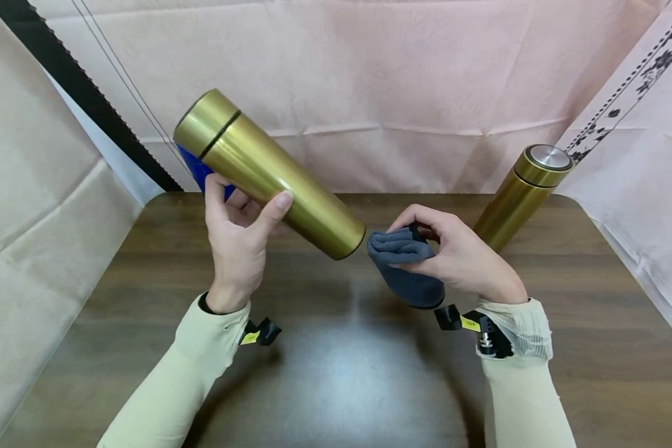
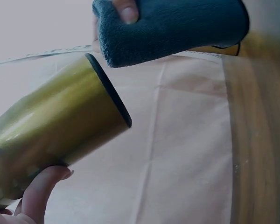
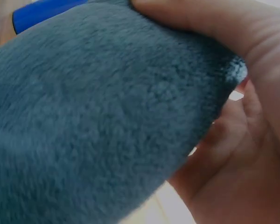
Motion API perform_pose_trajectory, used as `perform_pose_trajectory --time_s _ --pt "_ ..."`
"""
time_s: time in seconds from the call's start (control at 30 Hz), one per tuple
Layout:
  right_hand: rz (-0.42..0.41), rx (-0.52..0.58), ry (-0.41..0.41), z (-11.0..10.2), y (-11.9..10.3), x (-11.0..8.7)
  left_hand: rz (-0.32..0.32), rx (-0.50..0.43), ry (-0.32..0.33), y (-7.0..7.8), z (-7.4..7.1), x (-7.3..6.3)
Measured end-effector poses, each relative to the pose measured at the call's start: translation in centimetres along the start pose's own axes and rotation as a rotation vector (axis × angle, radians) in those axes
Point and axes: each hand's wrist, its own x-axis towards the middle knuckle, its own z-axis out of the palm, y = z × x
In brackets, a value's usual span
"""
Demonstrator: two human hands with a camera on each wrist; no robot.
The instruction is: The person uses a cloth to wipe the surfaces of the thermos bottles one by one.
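My left hand point(image 1: 236, 252) grips a gold thermos flask point(image 1: 282, 177) around its lower body, thumb lying along the near side. The flask tilts, its lid end up at the left and its base pointing down to the right. Just right of that base, my right hand point(image 1: 465, 258) pinches a folded grey-blue cloth point(image 1: 411, 283) between thumb and fingers. In the left wrist view the cloth point(image 2: 172, 30) shows above the dark-rimmed base, with a gap between them. The fuzzy cloth point(image 3: 93, 112) fills most of the right wrist view and covers some of the fingers.
A second gold flask point(image 1: 509, 208) with a silver lid top stands at the back right, partly behind my right hand. Behind the held flask, part of a blue cylindrical thing point(image 1: 196, 167) shows. The wooden table point(image 1: 336, 373) ends at a pale cloth backdrop point(image 1: 403, 81).
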Motion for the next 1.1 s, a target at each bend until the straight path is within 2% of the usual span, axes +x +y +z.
perform_pose_trajectory --time_s 0.2,0.43,0.53,0.63,0.77,0.97,1.1 --pt "-0.157 0.024 0.044 1.5 -0.7 0.6 -0.040 -0.112 0.032 0.5 -0.4 0.3" --pt "-0.366 0.138 0.202 3.1 -2.0 1.0 -0.112 -0.252 0.045 0.8 -0.9 0.7" --pt "-0.423 0.183 0.272 3.6 -2.2 1.2 -0.156 -0.284 0.040 0.7 -0.9 0.7" --pt "-0.445 0.193 0.323 3.9 -2.5 1.4 -0.193 -0.304 0.042 0.6 -0.9 0.8" --pt "-0.436 0.166 0.372 4.1 -2.9 1.5 -0.209 -0.319 0.046 0.6 -0.7 0.8" --pt "-0.409 0.113 0.430 3.9 -3.1 1.5 -0.199 -0.332 0.023 0.8 -0.7 0.8" --pt "-0.371 0.136 0.469 3.9 -2.9 1.6 -0.173 -0.340 0.007 0.9 -0.7 0.8"
